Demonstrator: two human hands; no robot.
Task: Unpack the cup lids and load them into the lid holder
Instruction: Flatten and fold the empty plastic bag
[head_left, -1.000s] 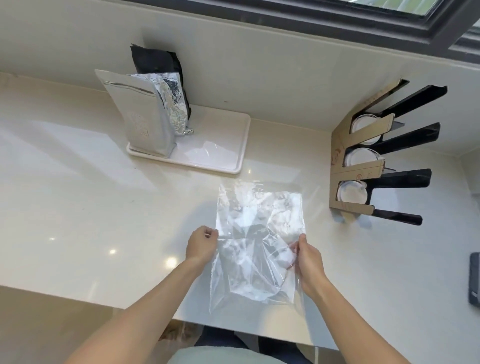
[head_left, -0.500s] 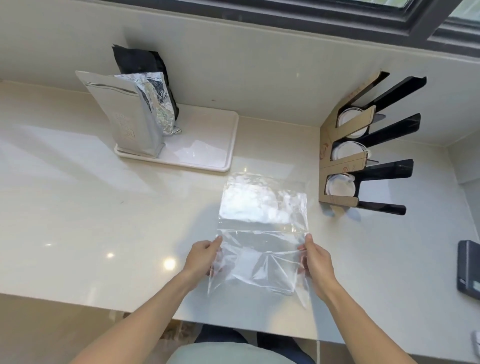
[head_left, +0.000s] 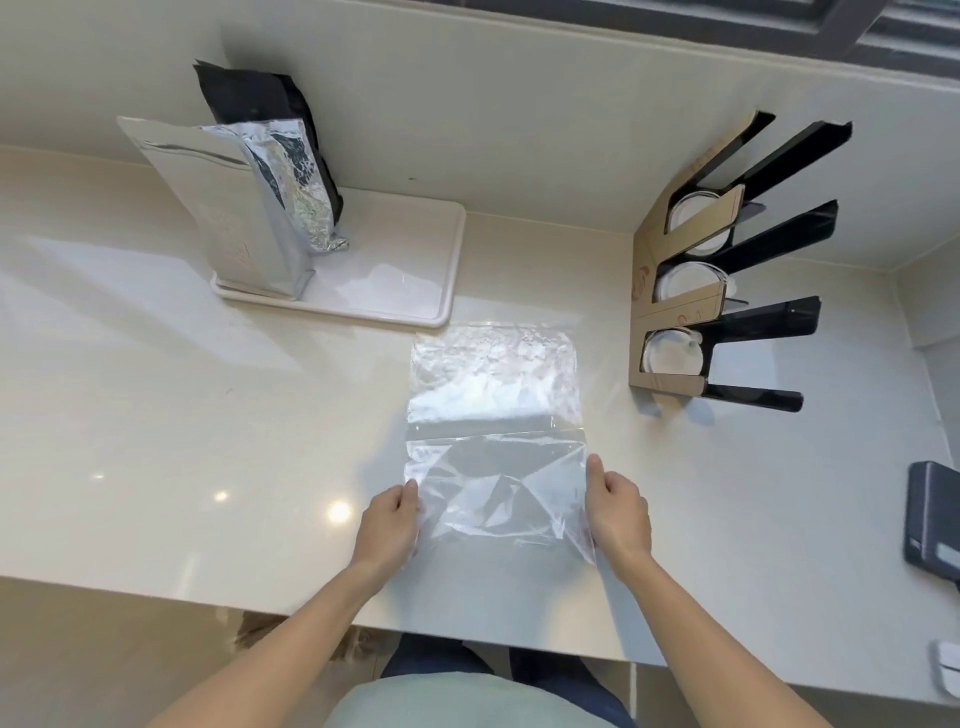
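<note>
At the near edge of the pale surface (head_left: 156, 415) we hold a clear plastic bag (head_left: 496, 447) flat, the left hand (head_left: 389, 525) pinching its left edge and the right hand (head_left: 618, 512) pinching its right edge, both closed on the film. We see nothing inside the bag; it lies limp and see-through, so we judge the unpacking done. Beyond it to the right, the lid holder (head_left: 675, 312) stands on the surface near the corner of the wall, its three slots each showing white cup lids (head_left: 672, 358); we judge the loading largely or wholly complete, with only the empty wrapper left to deal with, though we cannot tell how full each slot is. The holder's brown face carries faint reddish marks that we cannot read. Farther back on the left, a white tray (head_left: 405, 270) carries a silver foil pouch (head_left: 234, 208) and a black pouch (head_left: 260, 104) behind it; the silver one bears a faint emblem, too dim to make out. A dark device (head_left: 935, 525) sits at the right edge, without legible writing.
</note>
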